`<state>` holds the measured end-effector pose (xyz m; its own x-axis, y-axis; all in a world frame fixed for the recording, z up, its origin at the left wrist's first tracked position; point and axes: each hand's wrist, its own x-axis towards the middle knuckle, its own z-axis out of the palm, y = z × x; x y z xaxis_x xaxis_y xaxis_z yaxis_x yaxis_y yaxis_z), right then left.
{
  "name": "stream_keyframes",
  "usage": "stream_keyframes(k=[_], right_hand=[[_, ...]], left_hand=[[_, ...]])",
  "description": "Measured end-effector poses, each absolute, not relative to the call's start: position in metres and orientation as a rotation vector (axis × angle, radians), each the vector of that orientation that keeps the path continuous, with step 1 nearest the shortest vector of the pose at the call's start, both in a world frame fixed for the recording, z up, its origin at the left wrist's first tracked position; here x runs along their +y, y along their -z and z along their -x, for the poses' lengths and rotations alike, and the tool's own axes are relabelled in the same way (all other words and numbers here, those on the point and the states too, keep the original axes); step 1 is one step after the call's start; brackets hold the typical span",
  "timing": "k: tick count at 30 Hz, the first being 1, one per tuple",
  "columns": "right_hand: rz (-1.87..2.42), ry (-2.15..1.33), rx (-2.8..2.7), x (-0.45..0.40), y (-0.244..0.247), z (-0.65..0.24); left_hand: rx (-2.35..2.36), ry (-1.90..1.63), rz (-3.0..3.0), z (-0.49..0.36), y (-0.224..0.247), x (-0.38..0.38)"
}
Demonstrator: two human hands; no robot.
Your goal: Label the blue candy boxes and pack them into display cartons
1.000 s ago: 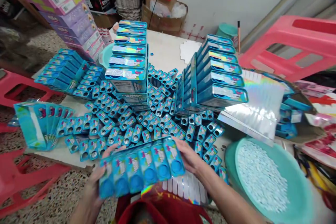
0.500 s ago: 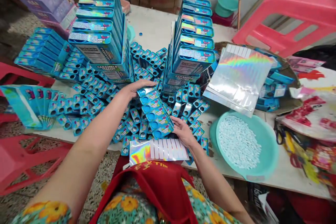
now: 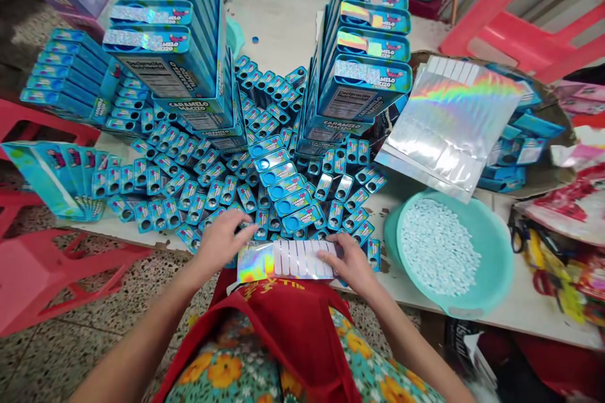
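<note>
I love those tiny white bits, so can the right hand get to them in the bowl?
Probably yes. The right hand is at the end of the shiny sheet, and the tiny white bits lie uncovered in the green bowl on that side. Only low blue boxes seem to lie between.

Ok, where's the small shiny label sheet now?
In the head view, the small shiny label sheet is low centre, between the red apron and the blue boxes, the right hand at its right end, the left hand near its left end.
</note>
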<state>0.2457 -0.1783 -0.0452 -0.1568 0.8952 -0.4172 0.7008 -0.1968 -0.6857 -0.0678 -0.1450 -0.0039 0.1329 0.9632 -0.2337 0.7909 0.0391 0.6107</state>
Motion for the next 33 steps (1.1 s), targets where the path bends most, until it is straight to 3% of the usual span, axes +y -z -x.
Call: stream_keyframes(k=[4,11,15,22,27,33], right_hand=[[1.855,-1.234,-1.874,-0.182,0.055,-0.244],[1.862,-1.216,-2.021,-0.191,0.051,-0.241],[1.888,-1.027,-2.11,-0.206,0.027,-0.231],[1.939,-1.406,-1.822,-0.263,-0.006,-0.252],[2.086,-1.328,-1.644,-0.29,-0.009,-0.281],[2.046,-1.107,-1.847,-0.264,-0.006,-0.299]], left_hand=[[1.592,-0.073,-1.735,0.065,0.037,-0.183],[1.422,-0.156,-1.601,0.061,0.031,-0.189],[1.388,-0.16,-1.663,0.069,0.022,-0.201],[1.149,0.007,-1.9,0.053,0.013,-0.225],[1.095,-0.043,-1.896,0.032,0.015,-0.235],[1.107,-0.21,-1.795,0.024,0.027,-0.221]])
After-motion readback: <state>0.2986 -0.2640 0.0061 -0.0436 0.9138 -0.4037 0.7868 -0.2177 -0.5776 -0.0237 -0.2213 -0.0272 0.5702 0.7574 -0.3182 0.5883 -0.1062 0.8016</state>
